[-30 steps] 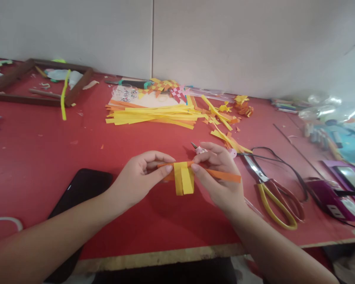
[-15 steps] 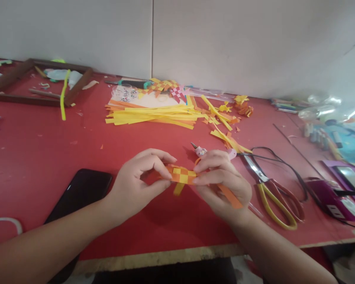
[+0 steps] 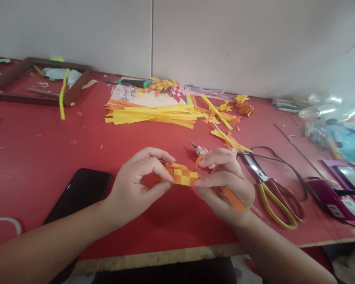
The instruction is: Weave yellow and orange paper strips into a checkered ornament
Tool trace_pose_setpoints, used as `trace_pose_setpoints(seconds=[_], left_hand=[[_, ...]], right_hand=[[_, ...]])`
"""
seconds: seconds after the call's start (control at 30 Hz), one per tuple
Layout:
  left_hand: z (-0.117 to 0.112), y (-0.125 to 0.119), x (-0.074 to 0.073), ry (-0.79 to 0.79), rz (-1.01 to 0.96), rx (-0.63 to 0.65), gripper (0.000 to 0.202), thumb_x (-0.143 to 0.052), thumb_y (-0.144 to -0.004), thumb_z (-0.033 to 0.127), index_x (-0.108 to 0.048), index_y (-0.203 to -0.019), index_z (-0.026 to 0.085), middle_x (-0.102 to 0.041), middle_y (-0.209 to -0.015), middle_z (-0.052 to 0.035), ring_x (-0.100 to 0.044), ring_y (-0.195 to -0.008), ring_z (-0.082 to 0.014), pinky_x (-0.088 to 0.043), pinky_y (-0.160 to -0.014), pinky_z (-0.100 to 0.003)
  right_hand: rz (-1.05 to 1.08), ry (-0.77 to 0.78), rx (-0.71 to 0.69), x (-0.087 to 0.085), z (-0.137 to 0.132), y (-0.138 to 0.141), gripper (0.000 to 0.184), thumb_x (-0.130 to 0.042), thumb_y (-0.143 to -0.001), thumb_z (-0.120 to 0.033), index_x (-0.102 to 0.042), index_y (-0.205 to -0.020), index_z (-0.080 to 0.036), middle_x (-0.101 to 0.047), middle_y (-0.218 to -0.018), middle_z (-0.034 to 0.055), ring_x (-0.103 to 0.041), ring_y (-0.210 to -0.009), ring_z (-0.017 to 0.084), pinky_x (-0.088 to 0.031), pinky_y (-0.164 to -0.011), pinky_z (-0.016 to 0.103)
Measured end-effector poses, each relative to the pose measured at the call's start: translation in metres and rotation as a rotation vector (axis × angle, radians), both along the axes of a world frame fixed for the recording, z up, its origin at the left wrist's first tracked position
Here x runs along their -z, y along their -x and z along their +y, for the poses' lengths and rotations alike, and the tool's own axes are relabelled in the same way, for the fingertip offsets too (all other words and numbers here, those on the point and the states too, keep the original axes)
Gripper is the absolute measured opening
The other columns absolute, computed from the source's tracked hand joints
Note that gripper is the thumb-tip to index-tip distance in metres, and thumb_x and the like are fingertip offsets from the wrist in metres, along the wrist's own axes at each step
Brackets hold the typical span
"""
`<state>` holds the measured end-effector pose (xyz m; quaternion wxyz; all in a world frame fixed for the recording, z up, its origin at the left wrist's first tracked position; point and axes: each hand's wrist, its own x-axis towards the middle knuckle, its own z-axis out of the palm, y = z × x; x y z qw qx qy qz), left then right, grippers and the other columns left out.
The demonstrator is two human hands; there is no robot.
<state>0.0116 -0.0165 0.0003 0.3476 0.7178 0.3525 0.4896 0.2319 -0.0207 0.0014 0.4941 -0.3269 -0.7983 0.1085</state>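
Observation:
A small woven patch of orange and yellow paper strips [image 3: 182,175] is held just above the red table [image 3: 41,157]. My left hand [image 3: 136,185] pinches its left edge between thumb and forefinger. My right hand [image 3: 225,185] pinches its right edge, and a loose orange strip end [image 3: 232,199] trails down across that palm. Another orange strip loops up behind my right fingers.
A black phone [image 3: 79,193] lies left of my hands. Yellow-handled scissors [image 3: 272,193] and a purple device [image 3: 333,197] lie to the right. A pile of yellow strips [image 3: 154,114], woven pieces and scraps lies behind. A wooden frame [image 3: 38,81] sits far left, plastic bags far right.
The hanging yellow strip ends have been turned up out of sight, and the piece now shows its checkered weave. The long orange strip swung down from sideways to across my right palm.

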Motion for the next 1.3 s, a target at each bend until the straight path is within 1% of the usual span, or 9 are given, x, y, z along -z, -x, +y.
trace_pose_setpoints(seconds=[0.1,0.27,0.5,0.63,0.83,0.97,1.1,1.2,1.3], left_hand=[[-0.001,-0.003,0.001,0.170,-0.114,0.029,0.017,-0.073,-0.082,0.011,-0.064,-0.090,0.023,-0.070,-0.089,0.0008,-0.072,-0.085,-0.0135,-0.059,-0.078,-0.024],[-0.001,-0.007,-0.001,0.399,-0.216,0.050,0.019,-0.080,-0.080,0.020,-0.063,-0.087,0.021,-0.071,-0.082,0.0012,-0.072,-0.077,-0.0137,-0.060,-0.070,-0.022],[0.006,-0.006,-0.002,0.609,-0.216,0.080,0.024,-0.080,-0.081,0.035,-0.065,-0.093,0.020,-0.073,-0.087,-0.0021,-0.071,-0.081,-0.0167,-0.058,-0.071,-0.025],[0.007,-0.004,0.000,0.636,-0.183,0.091,0.021,-0.074,-0.086,0.038,-0.065,-0.094,0.020,-0.072,-0.089,-0.0024,-0.070,-0.083,-0.0163,-0.056,-0.072,-0.025],[0.007,-0.002,0.002,0.677,-0.090,0.084,0.025,-0.070,-0.089,0.039,-0.062,-0.107,0.023,-0.070,-0.085,-0.0009,-0.067,-0.078,-0.0164,-0.051,-0.066,-0.027],[0.008,-0.003,0.001,0.674,-0.080,0.076,0.021,-0.063,-0.093,0.038,-0.061,-0.107,0.023,-0.069,-0.089,-0.0020,-0.067,-0.080,-0.0162,-0.052,-0.071,-0.028],[0.005,-0.006,0.001,0.644,-0.099,0.098,0.042,-0.076,-0.083,0.039,-0.055,-0.115,0.023,-0.065,-0.104,-0.0036,-0.068,-0.090,-0.0179,-0.055,-0.076,-0.029],[0.003,-0.006,0.001,0.734,-0.047,0.166,0.060,-0.085,-0.073,0.039,-0.050,-0.121,0.025,-0.063,-0.090,0.0009,-0.068,-0.076,-0.0175,-0.056,-0.066,-0.028],[0.002,-0.006,0.000,0.747,-0.016,0.177,0.053,-0.081,-0.076,0.041,-0.052,-0.117,0.025,-0.063,-0.080,0.0019,-0.067,-0.073,-0.0190,-0.055,-0.062,-0.028]], right_hand=[[0.023,0.031,-0.012,0.000,-0.001,0.002,0.031,-0.068,-0.077,0.001,-0.066,-0.095,-0.025,-0.068,-0.095,0.0025,-0.063,-0.093,0.021,-0.049,-0.093,0.047],[0.130,0.201,-0.011,0.005,-0.004,0.004,0.036,-0.067,-0.081,-0.005,-0.065,-0.111,-0.025,-0.070,-0.091,0.0030,-0.061,-0.096,0.022,-0.052,-0.091,0.045],[0.178,0.339,0.092,0.011,-0.006,0.005,0.021,-0.067,-0.089,-0.013,-0.066,-0.103,-0.028,-0.070,-0.091,0.0008,-0.066,-0.088,0.019,-0.052,-0.094,0.044],[0.203,0.487,0.082,0.011,-0.005,0.005,0.016,-0.067,-0.090,-0.020,-0.066,-0.105,-0.028,-0.071,-0.090,-0.0001,-0.068,-0.084,0.017,-0.056,-0.087,0.038],[0.251,0.504,0.037,0.012,-0.003,0.008,0.020,-0.071,-0.086,-0.016,-0.067,-0.102,-0.027,-0.071,-0.088,-0.0011,-0.069,-0.084,0.013,-0.058,-0.081,0.030],[0.283,0.573,0.049,0.007,-0.002,0.010,0.014,-0.071,-0.085,-0.017,-0.067,-0.097,-0.024,-0.072,-0.083,-0.0003,-0.070,-0.079,0.014,-0.060,-0.074,0.029],[0.311,0.603,0.069,0.005,0.000,0.012,0.012,-0.070,-0.084,-0.019,-0.067,-0.094,-0.024,-0.071,-0.078,-0.0008,-0.069,-0.076,0.014,-0.059,-0.070,0.029],[0.318,0.645,0.074,0.007,-0.002,0.013,0.011,-0.071,-0.084,-0.020,-0.067,-0.093,-0.025,-0.070,-0.078,-0.0013,-0.069,-0.075,0.014,-0.058,-0.066,0.027],[0.311,0.692,0.090,0.008,-0.003,0.015,0.009,-0.071,-0.083,-0.022,-0.067,-0.091,-0.024,-0.069,-0.078,-0.0008,-0.068,-0.074,0.014,-0.058,-0.064,0.026]])
